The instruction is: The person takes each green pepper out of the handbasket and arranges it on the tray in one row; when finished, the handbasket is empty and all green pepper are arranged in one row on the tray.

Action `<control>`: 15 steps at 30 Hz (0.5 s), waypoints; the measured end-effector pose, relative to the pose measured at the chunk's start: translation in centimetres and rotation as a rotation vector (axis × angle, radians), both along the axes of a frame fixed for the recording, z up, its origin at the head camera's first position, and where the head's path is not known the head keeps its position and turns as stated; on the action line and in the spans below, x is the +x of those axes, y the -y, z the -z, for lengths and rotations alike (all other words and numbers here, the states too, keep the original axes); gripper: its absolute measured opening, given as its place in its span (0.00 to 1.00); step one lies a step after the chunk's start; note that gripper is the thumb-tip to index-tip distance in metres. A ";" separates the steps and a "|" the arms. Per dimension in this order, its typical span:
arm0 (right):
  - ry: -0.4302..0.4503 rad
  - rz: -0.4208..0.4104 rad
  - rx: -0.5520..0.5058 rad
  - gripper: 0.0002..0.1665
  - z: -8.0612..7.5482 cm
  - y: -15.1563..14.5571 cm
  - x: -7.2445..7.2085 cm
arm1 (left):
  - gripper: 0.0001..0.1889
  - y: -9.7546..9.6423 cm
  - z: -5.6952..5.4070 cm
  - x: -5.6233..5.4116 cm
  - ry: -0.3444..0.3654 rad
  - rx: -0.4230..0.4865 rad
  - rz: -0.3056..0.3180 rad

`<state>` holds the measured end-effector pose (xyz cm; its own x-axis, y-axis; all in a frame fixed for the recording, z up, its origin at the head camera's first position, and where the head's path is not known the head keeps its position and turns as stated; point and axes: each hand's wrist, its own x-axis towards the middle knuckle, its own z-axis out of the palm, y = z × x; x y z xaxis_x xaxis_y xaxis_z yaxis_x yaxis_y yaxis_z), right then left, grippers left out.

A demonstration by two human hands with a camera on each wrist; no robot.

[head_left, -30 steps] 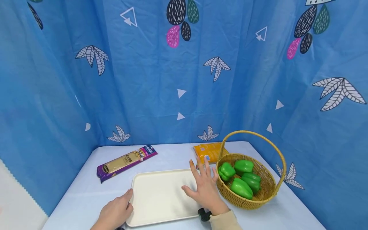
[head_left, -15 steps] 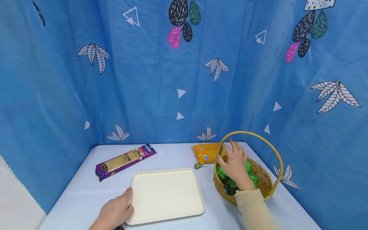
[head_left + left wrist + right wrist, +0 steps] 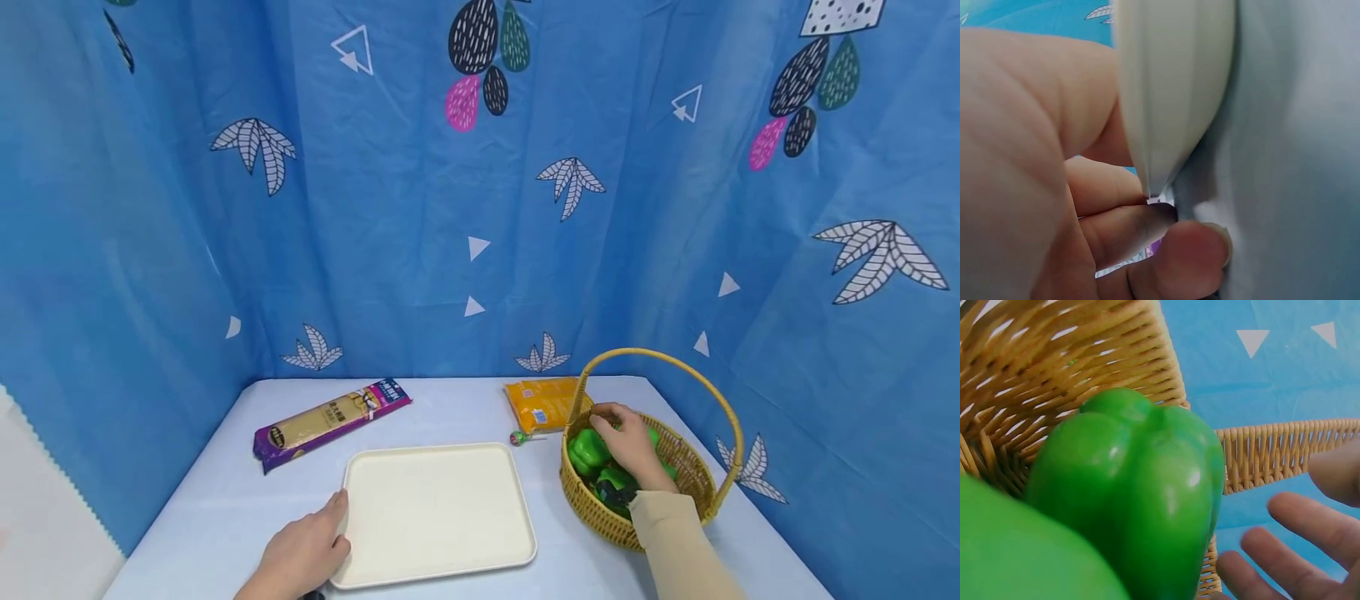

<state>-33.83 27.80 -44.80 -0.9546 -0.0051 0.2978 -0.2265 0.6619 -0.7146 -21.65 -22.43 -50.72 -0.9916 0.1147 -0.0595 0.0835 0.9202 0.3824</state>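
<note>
My left hand [image 3: 300, 546] holds the left edge of a cream rectangular tray [image 3: 438, 517]. In the left wrist view, the thumb [image 3: 1079, 94] reaches over the tray's rim [image 3: 1179, 75] while curled fingers lie beside it, low by the table. My right hand [image 3: 630, 442] is inside a woven basket [image 3: 600, 521], over green bell peppers [image 3: 588, 450] that it partly hides. The right wrist view has its loosely bent fingers [image 3: 1291, 562] beside a bell pepper [image 3: 1129, 487], with nothing between fingers and thumb.
The basket's tall arched handle [image 3: 660, 354] rises above the right hand. A lollipop [image 3: 517, 438] lies between tray and basket. An orange packet [image 3: 543, 404] lies behind it. A purple-and-gold packet [image 3: 330, 421] is at the back left. A blue patterned curtain [image 3: 405, 208] surrounds the table.
My right hand has moved from above the tray's right side to the basket, then lowered among the bell peppers. The left hand stays at the tray's edge.
</note>
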 end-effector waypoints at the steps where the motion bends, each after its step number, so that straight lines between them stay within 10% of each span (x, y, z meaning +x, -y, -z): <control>1: 0.011 -0.010 0.005 0.23 0.2 0.0 0.1 | 0.37 0.0 0.0 0.0 -0.003 0.000 0.001; 15: 0.187 -0.058 0.119 0.30 1.2 -0.3 0.1 | 0.37 -0.1 -0.5 0.3 -0.034 -0.008 0.001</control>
<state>-33.71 28.09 -45.96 -0.9903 -0.0863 0.1094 -0.1374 0.7334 -0.6657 -21.40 -22.30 -50.24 -0.9929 0.1158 -0.0271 0.0975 0.9232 0.3718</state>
